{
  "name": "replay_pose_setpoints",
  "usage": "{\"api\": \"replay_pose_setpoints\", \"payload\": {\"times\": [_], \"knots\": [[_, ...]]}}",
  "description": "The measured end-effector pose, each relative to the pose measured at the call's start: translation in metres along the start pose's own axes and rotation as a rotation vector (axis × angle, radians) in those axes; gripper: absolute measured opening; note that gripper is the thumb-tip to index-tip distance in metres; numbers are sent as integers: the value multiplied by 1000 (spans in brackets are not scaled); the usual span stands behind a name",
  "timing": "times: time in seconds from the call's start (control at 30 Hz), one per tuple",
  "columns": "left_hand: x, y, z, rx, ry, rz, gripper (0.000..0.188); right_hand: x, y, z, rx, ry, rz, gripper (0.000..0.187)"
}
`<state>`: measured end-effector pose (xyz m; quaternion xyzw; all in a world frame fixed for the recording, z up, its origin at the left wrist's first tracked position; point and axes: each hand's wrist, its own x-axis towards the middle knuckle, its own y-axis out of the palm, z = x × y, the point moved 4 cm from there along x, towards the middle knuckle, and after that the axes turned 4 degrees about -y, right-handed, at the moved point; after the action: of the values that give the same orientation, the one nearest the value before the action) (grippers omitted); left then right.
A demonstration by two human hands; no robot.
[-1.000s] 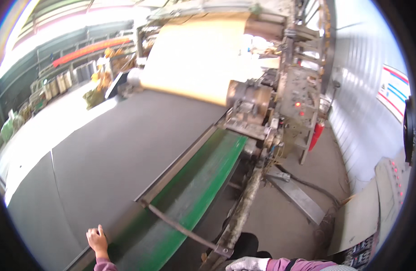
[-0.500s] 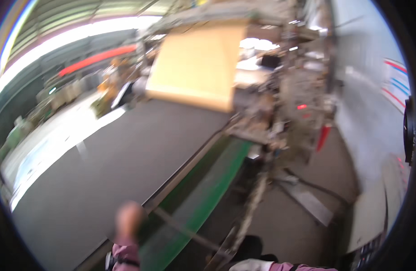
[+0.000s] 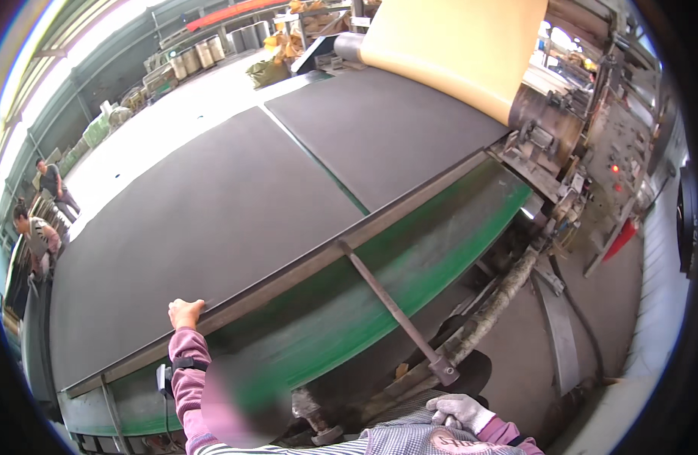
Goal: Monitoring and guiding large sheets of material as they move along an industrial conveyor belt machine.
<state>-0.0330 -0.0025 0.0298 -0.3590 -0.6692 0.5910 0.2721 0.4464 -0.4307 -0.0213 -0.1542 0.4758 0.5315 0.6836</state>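
My bare left hand (image 3: 186,312) reaches over the near metal rail (image 3: 288,282) and rests at the border of a wide dark grey sheet (image 3: 189,212). Its thumb stands apart from the other fingers, and I see nothing held. My right hand (image 3: 462,412), in a pale glove, stays close to my body in front of a checked apron (image 3: 409,438). The gloved fingers are curled in, and what they hold, if anything, is hidden. A narrow gap showing green divides the dark sheet from a second dark sheet (image 3: 409,125) farther off.
Yellow-tan sheeting (image 3: 447,53) hangs over a roller (image 3: 546,121) at the far end. A green side panel (image 3: 409,250) and a slanting metal bar (image 3: 394,307) lie below the rail. Machinery with red lights (image 3: 616,168) stands right. Two people (image 3: 42,239) are at far left.
The view has swung left and steadied, bringing the gap between the sheets and two people into sight. My left hand is still at the rail; my right glove now shows fully.
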Motion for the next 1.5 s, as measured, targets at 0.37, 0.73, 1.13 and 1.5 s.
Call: {"api": "replay_pose_setpoints", "payload": {"times": [0.37,0.73,1.13,1.5], "knots": [[-53,31,-104,-150,591,-83,51,-3,-4,2,-78,10,29,27],[-5,23,27,-50,368,-378,52,-4,-10,-9,-98,-56,29,29],[-122,34,-155,41,554,-120,59,-52,-115,-35,183,-211,-346,18],[-203,64,-320,68,702,-11,65,-57,-226,-36,157,-93,-490,21]]}}
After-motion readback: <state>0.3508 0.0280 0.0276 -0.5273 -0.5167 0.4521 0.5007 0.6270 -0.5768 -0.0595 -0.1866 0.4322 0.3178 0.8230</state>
